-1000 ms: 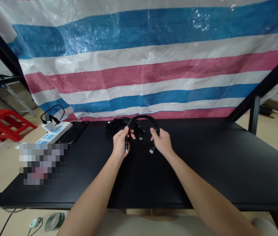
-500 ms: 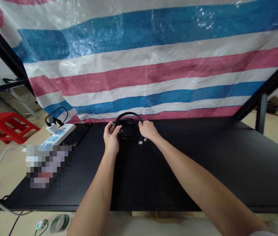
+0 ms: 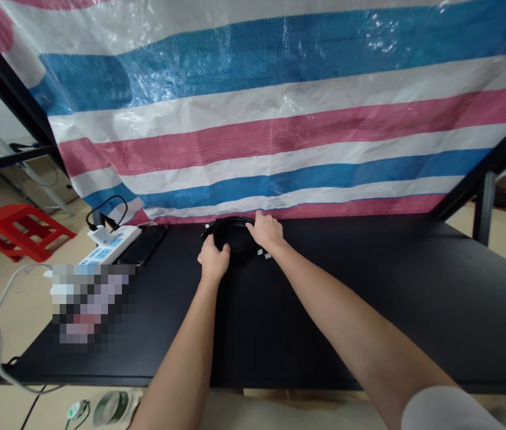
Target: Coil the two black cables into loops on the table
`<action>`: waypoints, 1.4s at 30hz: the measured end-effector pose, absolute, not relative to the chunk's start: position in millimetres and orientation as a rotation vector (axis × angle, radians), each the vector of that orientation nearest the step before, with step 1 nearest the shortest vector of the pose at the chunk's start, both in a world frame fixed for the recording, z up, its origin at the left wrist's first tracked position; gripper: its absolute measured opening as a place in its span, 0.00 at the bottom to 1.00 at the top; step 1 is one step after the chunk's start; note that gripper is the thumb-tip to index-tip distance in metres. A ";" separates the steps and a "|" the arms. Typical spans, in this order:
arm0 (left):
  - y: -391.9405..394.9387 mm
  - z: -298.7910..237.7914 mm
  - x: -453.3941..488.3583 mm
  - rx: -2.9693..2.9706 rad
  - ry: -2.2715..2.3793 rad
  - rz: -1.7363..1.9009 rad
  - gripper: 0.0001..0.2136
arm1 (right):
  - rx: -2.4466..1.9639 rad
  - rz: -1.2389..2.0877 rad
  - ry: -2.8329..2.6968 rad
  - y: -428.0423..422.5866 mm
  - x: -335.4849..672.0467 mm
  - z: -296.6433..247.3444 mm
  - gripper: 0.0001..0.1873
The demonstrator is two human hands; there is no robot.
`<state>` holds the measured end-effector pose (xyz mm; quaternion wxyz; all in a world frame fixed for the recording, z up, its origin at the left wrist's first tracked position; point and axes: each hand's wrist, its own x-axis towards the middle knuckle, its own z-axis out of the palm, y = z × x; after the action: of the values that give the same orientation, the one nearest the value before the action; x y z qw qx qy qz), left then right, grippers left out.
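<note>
From the head view, we are finding the coiled black cable (image 3: 233,220) lying toward the table's (image 3: 275,334) far edge, between the half-curled left hand (image 3: 214,257), near-left, and half-curled right hand (image 3: 267,232), right; whether either is gripping, we cannot tell.

Red stool (image 3: 20,230); white power strip (image 3: 116,246) beside a phone (image 3: 146,246), probably.

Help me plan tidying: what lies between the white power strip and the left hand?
In the head view, a smartphone beside the power strip, then black tabletop up to the left hand.
</note>
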<state>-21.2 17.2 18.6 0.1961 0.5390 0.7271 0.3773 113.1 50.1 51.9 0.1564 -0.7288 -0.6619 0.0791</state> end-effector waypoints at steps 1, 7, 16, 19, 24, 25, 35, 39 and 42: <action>16.8 18.6 -20.4 1.558 2.058 1.013 0.24 | -1.996 0.115 -1.985 49.8 115.4 48.9 0.19; 11.1 24.3 -17.8 1.735 2.155 0.783 0.26 | -1.374 -0.181 -2.544 48.0 124.7 33.1 0.17; 5.4 32.6 -17.3 1.521 2.395 0.690 0.24 | -1.331 0.034 -2.656 19.3 123.6 18.9 0.29; 5.2 34.4 -18.5 1.454 2.387 0.787 0.23 | -1.390 0.058 -2.624 12.1 128.2 16.6 0.25; 3.2 35.0 -20.5 1.401 2.358 0.967 0.17 | -1.411 0.027 -2.547 -4.1 159.6 13.5 0.20; 2.9 34.4 -20.6 1.406 2.346 0.989 0.16 | -1.412 0.023 -2.526 -7.4 169.1 13.0 0.19; 1.4 30.5 -17.4 1.457 2.270 1.044 0.09 | -1.658 -0.056 -2.154 -10.7 256.3 -0.5 0.20; -0.3 29.8 -17.2 1.480 2.271 1.003 0.09 | -1.764 -0.060 -1.975 -5.1 270.0 -7.3 0.19; -1.2 28.5 -14.9 1.509 2.263 1.011 0.08 | -1.767 -0.078 -1.842 -1.8 272.8 -10.0 0.16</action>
<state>-14.9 -1.2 28.5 0.1196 0.5163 0.7743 0.3459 272.8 -1.8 -10.0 0.2897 -0.6622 -0.6905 -0.0293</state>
